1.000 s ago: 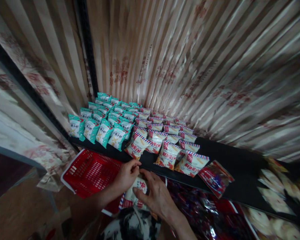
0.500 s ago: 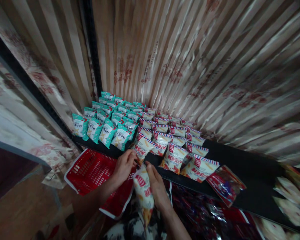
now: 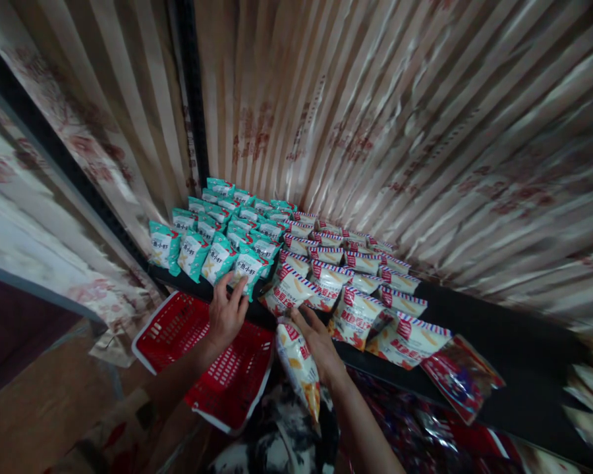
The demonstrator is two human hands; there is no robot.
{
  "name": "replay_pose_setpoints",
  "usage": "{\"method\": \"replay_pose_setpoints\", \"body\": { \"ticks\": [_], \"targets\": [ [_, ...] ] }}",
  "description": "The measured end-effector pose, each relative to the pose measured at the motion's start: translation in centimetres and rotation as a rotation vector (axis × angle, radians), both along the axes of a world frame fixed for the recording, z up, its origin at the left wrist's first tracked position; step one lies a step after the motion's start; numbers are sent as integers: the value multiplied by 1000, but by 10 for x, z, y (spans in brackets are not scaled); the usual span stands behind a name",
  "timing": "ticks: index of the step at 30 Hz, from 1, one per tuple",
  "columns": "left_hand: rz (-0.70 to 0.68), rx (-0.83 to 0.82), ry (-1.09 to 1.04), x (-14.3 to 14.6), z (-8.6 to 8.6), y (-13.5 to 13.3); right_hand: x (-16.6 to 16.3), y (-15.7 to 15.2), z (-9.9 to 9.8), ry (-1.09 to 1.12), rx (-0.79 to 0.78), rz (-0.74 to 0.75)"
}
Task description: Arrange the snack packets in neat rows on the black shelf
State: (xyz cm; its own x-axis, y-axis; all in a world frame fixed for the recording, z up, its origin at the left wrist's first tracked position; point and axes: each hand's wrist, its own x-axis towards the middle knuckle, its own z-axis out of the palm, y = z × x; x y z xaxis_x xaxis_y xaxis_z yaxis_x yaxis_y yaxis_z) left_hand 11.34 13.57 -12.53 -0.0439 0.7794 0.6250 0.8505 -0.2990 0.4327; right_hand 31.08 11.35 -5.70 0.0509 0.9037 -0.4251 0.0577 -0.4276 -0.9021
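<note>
Left hand point(image 3: 226, 317) moved to teal packet point(image 3: 248, 264) — spread, perhaps touching, right hand point(image 3: 322, 345) gripping white bag point(image 3: 296, 359)

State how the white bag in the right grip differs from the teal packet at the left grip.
Look: the white bag has red lettering and an orange end; the teal packet has dark lettering and teal edges.
Pose: the white bag tilts, held by the right grip; the teal packet stands on the shelf, the left grip at its lower part.
Shared: both are printed packets with white areas.
</note>
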Motion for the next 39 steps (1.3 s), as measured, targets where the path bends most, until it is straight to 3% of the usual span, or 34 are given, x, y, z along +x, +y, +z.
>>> {"method": "replay_pose_setpoints", "body": {
  "ticks": [6, 15, 22, 27, 31, 35, 39],
  "targets": [
    [-43, 76, 164, -8, -4, 13, -8, 12, -10, -132, 129, 77],
    [-58, 94, 148, -9, -17, 20, -27, 25, -14, -443, 220, 56],
    [-42, 153, 119, -7, -23, 15, -32, 24, -30, -381, 285, 99],
    [-200, 238, 199, -3, -26, 8, -31, 24, -31, -339, 278, 96],
    [-206, 222, 285, 1, -23, 12, -29, 18, -28, -296, 256, 86],
    [-206, 191, 269, 4, -19, 15, -19, 2, -27, -210, 219, -82],
    [-231, 163, 250, 6, -14, 10, -2, -22, -33, 103, -59, -269]
  ]
}}
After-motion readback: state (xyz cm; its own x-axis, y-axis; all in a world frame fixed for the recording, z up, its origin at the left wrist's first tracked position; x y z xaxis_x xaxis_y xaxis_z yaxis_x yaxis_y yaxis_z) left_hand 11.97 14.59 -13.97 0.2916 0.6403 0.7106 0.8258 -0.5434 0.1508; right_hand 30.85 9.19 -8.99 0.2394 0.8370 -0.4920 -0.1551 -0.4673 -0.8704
